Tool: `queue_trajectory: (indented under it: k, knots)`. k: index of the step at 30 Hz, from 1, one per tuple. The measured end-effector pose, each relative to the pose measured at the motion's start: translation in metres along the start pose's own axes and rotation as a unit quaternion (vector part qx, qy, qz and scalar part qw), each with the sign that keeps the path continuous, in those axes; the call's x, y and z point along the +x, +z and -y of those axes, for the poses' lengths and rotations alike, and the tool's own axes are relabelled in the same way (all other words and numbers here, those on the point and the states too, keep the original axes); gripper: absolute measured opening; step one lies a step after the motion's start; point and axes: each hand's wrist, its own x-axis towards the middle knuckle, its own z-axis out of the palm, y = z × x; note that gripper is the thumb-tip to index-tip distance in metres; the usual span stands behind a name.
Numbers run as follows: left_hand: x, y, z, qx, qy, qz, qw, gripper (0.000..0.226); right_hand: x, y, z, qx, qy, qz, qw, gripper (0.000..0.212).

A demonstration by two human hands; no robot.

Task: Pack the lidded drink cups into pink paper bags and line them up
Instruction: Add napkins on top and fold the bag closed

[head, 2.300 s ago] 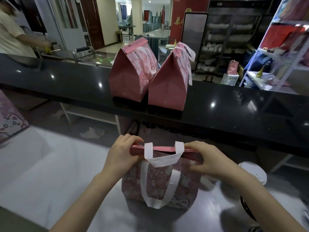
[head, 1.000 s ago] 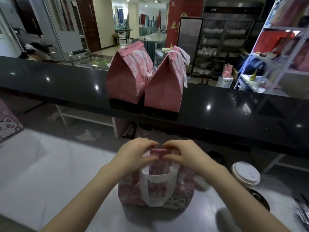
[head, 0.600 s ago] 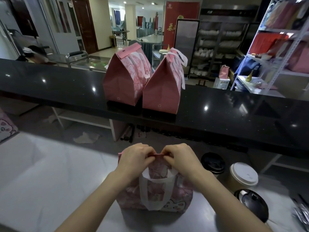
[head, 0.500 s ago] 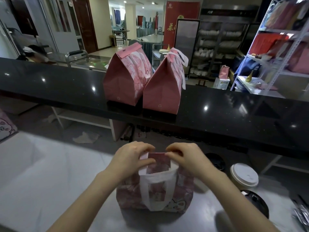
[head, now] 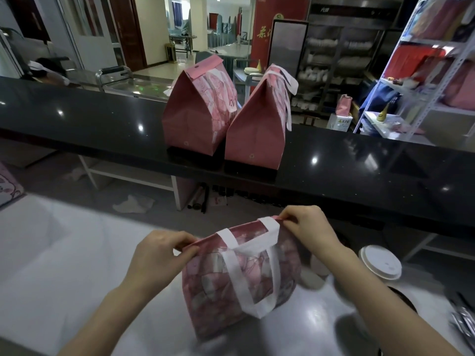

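A pink paper bag with white handles stands tilted on the grey worktop in front of me. My left hand pinches the left end of its folded top edge. My right hand pinches the right end, held higher. Its contents are hidden. Two closed pink bags stand side by side on the black counter beyond, one on the left and one on the right. A white-lidded paper cup stands to the right of my right arm.
The black counter runs across the view above the worktop. A dark lidded cup sits at the lower right, partly behind my arm. A flat pink bag lies at the far left edge. Shelves stand behind at the right.
My hands have slid apart from the middle of the bag's top to its two ends. The bag now leans, its right end raised.
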Motion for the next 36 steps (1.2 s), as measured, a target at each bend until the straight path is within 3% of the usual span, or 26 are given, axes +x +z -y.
queue_trajectory:
  k: [4, 7, 11, 14, 17, 21, 25, 29, 36]
  knots:
    - [-0.017, -0.004, -0.009, -0.122, 0.028, 0.039, 0.991, 0.017, 0.010, 0.018, 0.007, 0.044, 0.041, -0.035, 0.998, 0.027]
    - [-0.025, -0.003, 0.003, -0.244, -0.019, 0.120, 0.962, 0.028, -0.011, 0.026, 0.001, 0.122, 0.095, -0.066, 0.986, 0.042]
    - [-0.036, 0.013, 0.053, -0.250, -0.087, 0.223, 0.938, 0.069, -0.079, 0.042, -0.017, 0.124, 0.168, -0.098, 0.973, 0.023]
    - [-0.041, 0.040, 0.084, -0.241, -0.100, 0.277, 0.924, 0.090, -0.136, 0.072, -0.012, 0.162, 0.230, -0.050, 0.958, 0.027]
    - [-0.045, 0.070, 0.097, -0.273, -0.075, 0.313, 0.907, 0.098, -0.171, 0.105, 0.012, 0.225, 0.244, 0.026, 0.943, 0.040]
    - [-0.062, 0.094, 0.100, -0.312, -0.076, 0.286, 0.903, 0.098, -0.184, 0.125, 0.044, 0.293, 0.259, 0.088, 0.916, 0.089]
    - [-0.090, 0.097, 0.087, -0.330, -0.064, 0.253, 0.907, 0.112, -0.195, 0.137, 0.069, 0.405, 0.254, 0.091, 0.874, 0.120]
    - [-0.127, 0.084, 0.070, -0.339, -0.063, 0.230, 0.910, 0.124, -0.210, 0.140, 0.094, 0.397, 0.220, -0.001, 0.891, 0.104]
    - [-0.197, 0.042, 0.047, -0.333, -0.025, 0.160, 0.929, 0.113, -0.281, 0.139, 0.142, 0.396, 0.164, -0.021, 0.903, 0.089]
